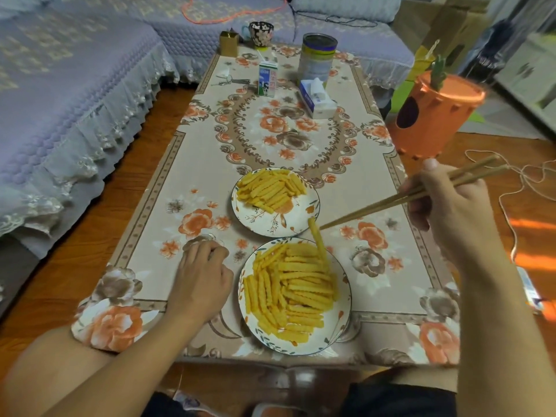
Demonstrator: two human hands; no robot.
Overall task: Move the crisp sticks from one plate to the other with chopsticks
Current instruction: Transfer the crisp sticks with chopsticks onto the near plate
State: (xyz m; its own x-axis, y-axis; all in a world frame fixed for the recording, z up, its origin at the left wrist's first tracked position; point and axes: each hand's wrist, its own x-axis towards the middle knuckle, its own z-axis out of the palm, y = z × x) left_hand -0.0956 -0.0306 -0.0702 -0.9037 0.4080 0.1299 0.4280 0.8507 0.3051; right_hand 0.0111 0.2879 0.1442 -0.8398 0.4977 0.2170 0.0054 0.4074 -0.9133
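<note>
Right hand (451, 206) gripping chopsticks (406, 197), left hand (201, 275) loosely curled beside near plate (343, 308); milk carton (267, 79), tin (317, 57) beyond.

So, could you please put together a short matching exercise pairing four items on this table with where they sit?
Items:
1. near plate
2. milk carton
3. tissue box
4. left hand

Places:
A. beside the tall tin, towards the viewer
B. resting on the tablecloth, left of the near plate
C. far end, beside the keys
D. closest to the viewer, heaped with crisp sticks

Pairs: 1-D, 2-C, 3-A, 4-B
</note>
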